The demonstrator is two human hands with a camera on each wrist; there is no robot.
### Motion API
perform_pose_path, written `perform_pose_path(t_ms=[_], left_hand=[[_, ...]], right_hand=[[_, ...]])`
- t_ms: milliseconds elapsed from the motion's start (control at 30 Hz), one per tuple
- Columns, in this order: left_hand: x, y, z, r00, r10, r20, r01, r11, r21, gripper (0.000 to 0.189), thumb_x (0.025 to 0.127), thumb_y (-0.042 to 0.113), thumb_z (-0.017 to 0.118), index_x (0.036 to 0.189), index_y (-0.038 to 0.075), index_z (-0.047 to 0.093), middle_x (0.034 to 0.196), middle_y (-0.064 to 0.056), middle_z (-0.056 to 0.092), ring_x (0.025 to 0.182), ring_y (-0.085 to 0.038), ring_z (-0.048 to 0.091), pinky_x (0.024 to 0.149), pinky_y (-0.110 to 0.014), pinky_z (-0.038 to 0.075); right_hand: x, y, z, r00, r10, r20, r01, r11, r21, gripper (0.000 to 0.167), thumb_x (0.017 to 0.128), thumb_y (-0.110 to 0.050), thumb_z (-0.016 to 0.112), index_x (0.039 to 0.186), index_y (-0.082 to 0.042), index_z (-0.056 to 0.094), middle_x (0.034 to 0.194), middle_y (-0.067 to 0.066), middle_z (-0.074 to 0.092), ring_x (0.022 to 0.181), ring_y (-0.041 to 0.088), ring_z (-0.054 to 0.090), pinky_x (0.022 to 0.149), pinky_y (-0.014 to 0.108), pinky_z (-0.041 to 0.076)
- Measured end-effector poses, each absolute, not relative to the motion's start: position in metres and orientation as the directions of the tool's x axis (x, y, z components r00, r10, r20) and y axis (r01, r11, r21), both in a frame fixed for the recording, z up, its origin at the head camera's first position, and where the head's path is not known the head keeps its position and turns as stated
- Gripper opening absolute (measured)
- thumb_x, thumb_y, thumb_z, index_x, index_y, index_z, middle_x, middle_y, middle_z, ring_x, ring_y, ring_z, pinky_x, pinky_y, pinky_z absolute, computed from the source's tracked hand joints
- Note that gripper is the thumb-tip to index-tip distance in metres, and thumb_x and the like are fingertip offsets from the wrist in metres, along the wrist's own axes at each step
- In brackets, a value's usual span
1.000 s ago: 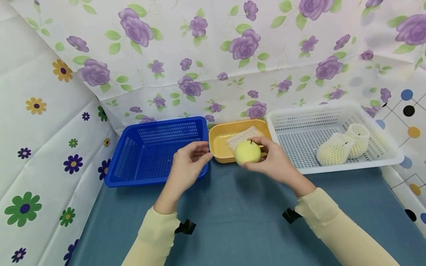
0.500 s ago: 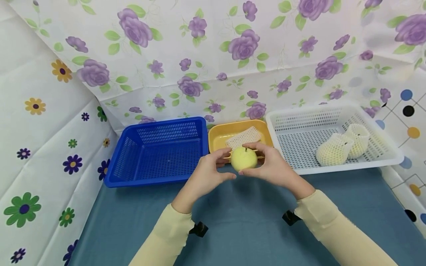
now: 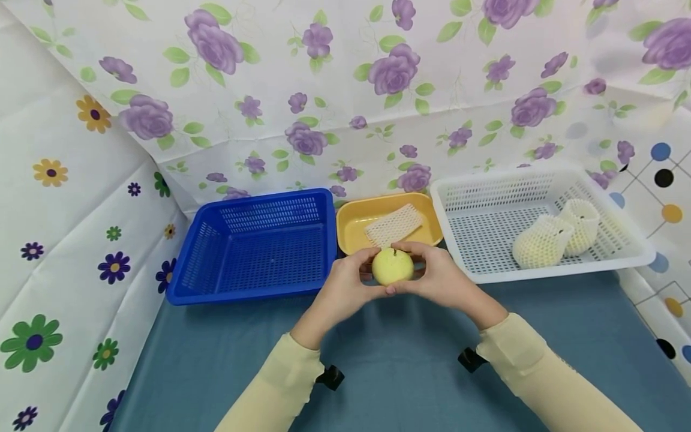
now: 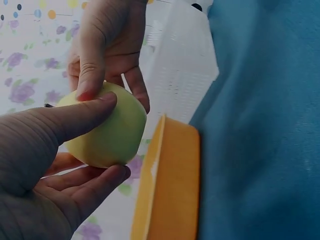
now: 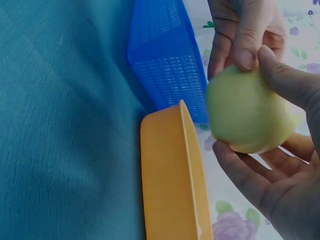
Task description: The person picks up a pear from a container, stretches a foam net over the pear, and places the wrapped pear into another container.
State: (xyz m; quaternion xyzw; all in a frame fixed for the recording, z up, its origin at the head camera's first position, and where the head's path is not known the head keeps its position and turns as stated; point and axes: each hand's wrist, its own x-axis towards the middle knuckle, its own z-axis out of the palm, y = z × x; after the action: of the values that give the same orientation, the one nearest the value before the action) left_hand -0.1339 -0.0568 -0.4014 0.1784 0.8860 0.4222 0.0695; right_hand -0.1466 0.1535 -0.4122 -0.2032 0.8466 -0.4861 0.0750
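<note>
Head view: a person's left hand (image 3: pixel 344 287) and right hand (image 3: pixel 442 277) together hold a round yellow-green fruit (image 3: pixel 393 267), fingers and thumbs curled around opposite sides, thumb tips close together on its near side. Just beyond the hands sits an orange tray (image 3: pixel 351 233) with a white foam net (image 3: pixel 394 225) in it. Left of the left hand is a blue basket (image 3: pixel 264 258); right of the right hand, a white basket (image 3: pixel 480 234) containing two net-wrapped fruits (image 3: pixel 540 245).
</note>
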Motion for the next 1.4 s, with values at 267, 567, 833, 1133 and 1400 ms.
perform_pose_path(t_ms=[267,567,833,1133,1400], left_hand=[[-0.136,-0.054,-0.419,-0.926,0.378,0.012,0.232,0.543,0.807,0.07,0.07,0.037,0.081,0.131,0.026,0.05,0.122,0.005,0.06,0.099,-0.008,0.063,0.083,-0.031,0.055],[-0.138,-0.049,-0.437,-0.923,0.38,-0.059,0.177,0.556,0.812,0.069,0.067,0.026,0.085,0.128,0.019,0.053,0.12,0.002,0.061,0.099,-0.013,0.064,0.084,-0.036,0.055],[-0.141,-0.041,-0.453,-0.921,0.378,-0.089,0.16,0.578,0.801,0.071,0.067,0.024,0.085,0.129,0.014,0.053,0.121,-0.001,0.061,0.099,-0.013,0.064,0.084,-0.033,0.055],[-0.143,-0.033,-0.467,-0.923,0.374,-0.092,0.158,0.585,0.795,0.072,0.066,0.02,0.086,0.13,0.016,0.052,0.121,0.001,0.061,0.099,-0.01,0.064,0.08,-0.024,0.055],[-0.144,-0.029,-0.472,-0.928,0.363,-0.09,0.178,0.64,0.747,0.071,0.065,0.023,0.086,0.128,0.019,0.053,0.12,0.004,0.061,0.099,-0.006,0.062,0.082,-0.023,0.053]], right_hand=[[-0.147,0.159,-0.422,-0.875,-0.484,-0.005,-0.222,0.409,-0.885,0.08,0.07,-0.025,0.082,0.139,-0.022,0.042,0.135,0.0,0.048,0.114,0.023,0.056,0.083,0.038,0.055],[-0.144,0.161,-0.442,-0.896,-0.442,-0.034,-0.203,0.477,-0.855,0.08,0.066,-0.025,0.085,0.136,-0.016,0.046,0.13,0.001,0.053,0.111,0.022,0.059,0.083,0.039,0.055],[-0.143,0.165,-0.449,-0.906,-0.416,-0.081,-0.164,0.521,-0.838,0.081,0.065,-0.024,0.086,0.136,-0.014,0.047,0.132,0.006,0.053,0.114,0.027,0.059,0.083,0.041,0.055],[-0.144,0.169,-0.463,-0.914,-0.392,-0.1,-0.133,0.525,-0.841,0.079,0.063,-0.016,0.087,0.132,-0.016,0.049,0.129,0.002,0.054,0.115,0.025,0.058,0.086,0.041,0.054],[-0.146,0.169,-0.466,-0.919,-0.379,-0.11,-0.121,0.535,-0.836,0.079,0.063,-0.012,0.086,0.133,-0.014,0.049,0.13,0.005,0.055,0.116,0.027,0.058,0.084,0.04,0.054]])
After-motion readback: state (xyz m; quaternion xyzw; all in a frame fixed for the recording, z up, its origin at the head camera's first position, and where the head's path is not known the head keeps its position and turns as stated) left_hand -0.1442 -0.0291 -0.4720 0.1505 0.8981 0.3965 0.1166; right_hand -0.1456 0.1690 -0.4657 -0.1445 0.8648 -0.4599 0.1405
